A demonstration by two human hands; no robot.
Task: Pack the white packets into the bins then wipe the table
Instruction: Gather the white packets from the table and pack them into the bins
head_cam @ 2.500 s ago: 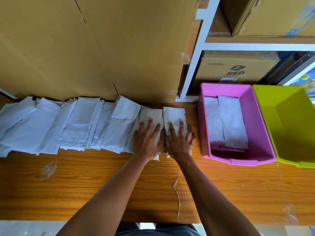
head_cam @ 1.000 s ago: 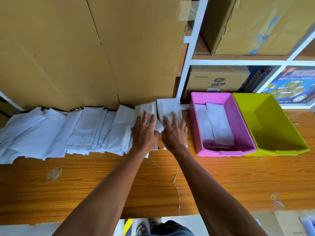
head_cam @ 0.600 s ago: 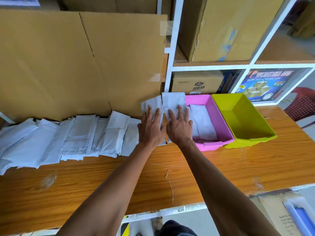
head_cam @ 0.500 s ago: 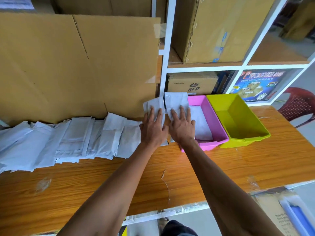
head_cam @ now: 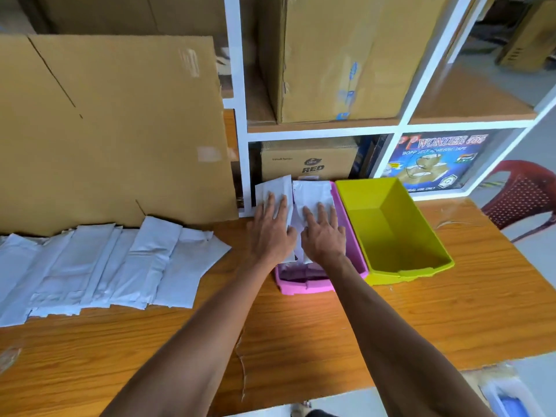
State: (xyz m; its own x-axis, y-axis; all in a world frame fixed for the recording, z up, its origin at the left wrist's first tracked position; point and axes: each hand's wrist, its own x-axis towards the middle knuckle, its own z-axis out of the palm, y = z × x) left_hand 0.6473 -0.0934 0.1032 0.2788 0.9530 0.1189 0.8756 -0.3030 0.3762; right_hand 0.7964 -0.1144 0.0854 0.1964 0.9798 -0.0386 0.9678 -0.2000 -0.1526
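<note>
Head view: our left hand (head_cam: 272,233) and right hand (head_cam: 323,236), fingers straight, each press a flat white paper packet (head_cam: 310,192) over the pink plastic bin (head_cam: 304,284); the left packet (head_cam: 275,188) overhangs the bin's left wall and may slip out.

Glossy wood-grain table (head_cam: 421,311), smooth plastic pink bin (head_cam: 304,285).

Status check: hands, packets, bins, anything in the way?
Left hand and right hand flat, each carrying a white packet over the pink bin. Packet row on table unpacked. Green bin empty. Nothing blocking.
</note>
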